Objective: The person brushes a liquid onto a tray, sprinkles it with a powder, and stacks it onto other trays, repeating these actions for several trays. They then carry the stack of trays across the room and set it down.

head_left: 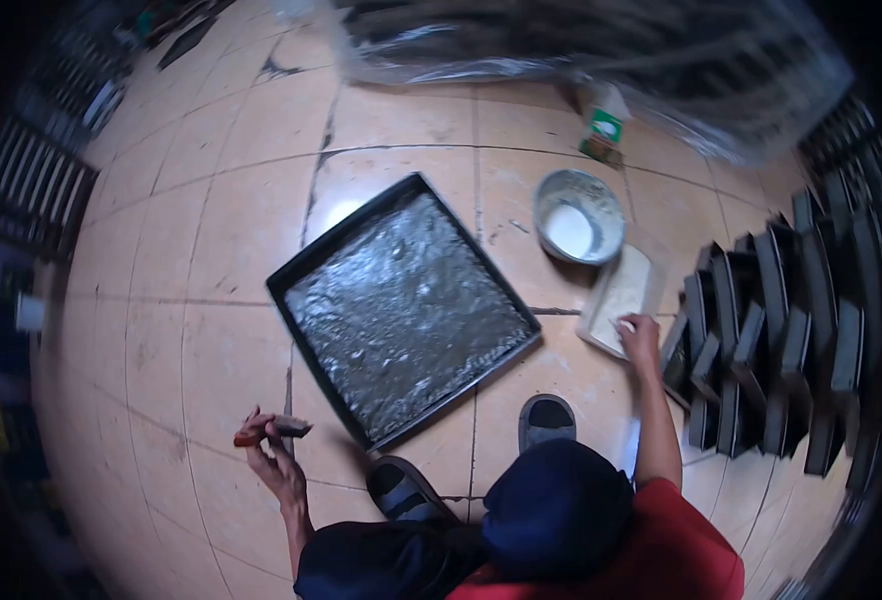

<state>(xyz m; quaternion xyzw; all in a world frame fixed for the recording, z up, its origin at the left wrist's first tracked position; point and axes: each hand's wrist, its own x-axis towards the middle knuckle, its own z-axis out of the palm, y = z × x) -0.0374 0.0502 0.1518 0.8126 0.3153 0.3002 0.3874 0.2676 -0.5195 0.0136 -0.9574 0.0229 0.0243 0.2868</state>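
Observation:
A black baking tray (291, 272) lies on the tiled floor, its inside greased and shiny. My left hand (273, 458) is raised left of the tray's near corner and holds a small brush (279, 429) with a reddish handle. My right hand (639, 337) reaches to the right of the tray and rests on a rectangular plastic container (623, 295) of pale powder. A round metal bowl (578, 214) with white contents stands just beyond that container.
Several black baking tins (781, 340) are stacked upright at the right. A large plastic bag (601, 50) of more tins lies at the top, with a small green packet (604, 128) below it. My feet in sandals (546, 420) sit near the tray's front corner.

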